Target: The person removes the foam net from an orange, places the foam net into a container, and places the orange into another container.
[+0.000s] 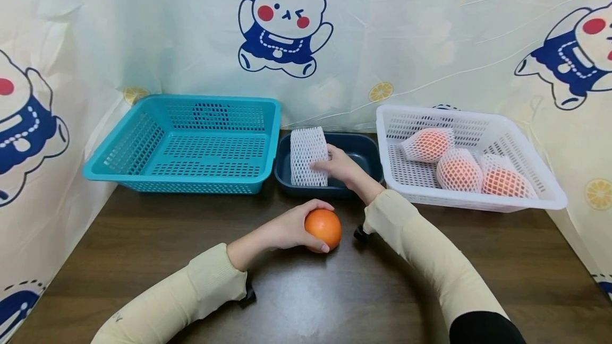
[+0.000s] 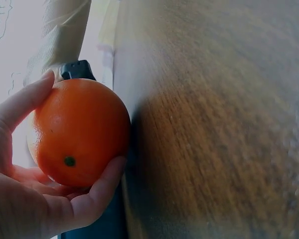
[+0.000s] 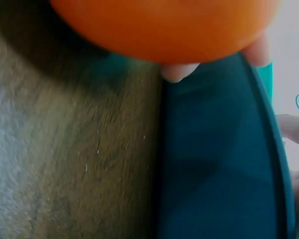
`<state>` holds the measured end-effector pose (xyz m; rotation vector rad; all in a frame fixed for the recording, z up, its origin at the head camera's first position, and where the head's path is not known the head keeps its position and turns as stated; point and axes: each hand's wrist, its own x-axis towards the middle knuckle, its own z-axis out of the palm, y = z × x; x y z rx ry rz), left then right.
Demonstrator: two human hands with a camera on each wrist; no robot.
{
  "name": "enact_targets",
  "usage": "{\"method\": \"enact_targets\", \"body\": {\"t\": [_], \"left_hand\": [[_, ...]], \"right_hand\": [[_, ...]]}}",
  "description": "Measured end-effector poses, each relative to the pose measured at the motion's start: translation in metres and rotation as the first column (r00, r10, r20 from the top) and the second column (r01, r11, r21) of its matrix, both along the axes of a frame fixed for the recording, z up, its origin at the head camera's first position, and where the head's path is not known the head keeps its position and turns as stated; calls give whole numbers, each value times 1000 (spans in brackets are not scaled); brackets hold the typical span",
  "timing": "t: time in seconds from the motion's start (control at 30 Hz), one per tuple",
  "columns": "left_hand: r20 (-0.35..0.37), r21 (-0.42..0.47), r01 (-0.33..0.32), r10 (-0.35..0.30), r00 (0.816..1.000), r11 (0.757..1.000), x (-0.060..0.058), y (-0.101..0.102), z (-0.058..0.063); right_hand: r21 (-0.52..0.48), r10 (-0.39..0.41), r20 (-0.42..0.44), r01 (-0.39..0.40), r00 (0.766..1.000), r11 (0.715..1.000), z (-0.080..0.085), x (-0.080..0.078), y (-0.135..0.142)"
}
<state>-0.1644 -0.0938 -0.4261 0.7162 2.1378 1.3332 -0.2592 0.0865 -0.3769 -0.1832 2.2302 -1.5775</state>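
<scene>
In the head view my left hand [image 1: 287,227] grips a bare orange [image 1: 324,230] from its left side, low over the table. The left wrist view shows thumb and fingers curled round the orange [image 2: 84,129], its green stem end facing the camera. My right hand [image 1: 341,167] pinches a white foam net sleeve [image 1: 306,158] at its right edge, thumb on the front. That sleeve lies flat over the left part of a dark blue tray [image 1: 357,147]. The right wrist view shows the tray's side [image 3: 214,159], with the sleeve out of sight.
A teal basket [image 1: 191,178] stands left of the tray. On its right, a white basket [image 1: 468,201] holds several fruits in foam nets [image 1: 459,171]. A printed cloth [image 1: 354,78] hangs behind, and the brown wooden table [image 1: 158,227] reaches forward.
</scene>
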Motion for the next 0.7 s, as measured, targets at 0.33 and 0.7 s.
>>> {"method": "enact_targets", "body": {"t": [0.33,0.7], "left_hand": [[41,-26,-29,30,999,999,16,6,36],[43,-39,-40,42,998,998,17,5,37]], "right_hand": [[184,116,-66,-102,991,978,-10,-7,-7],[343,108,-144,-52,984,938,-10,-14,-7]]}}
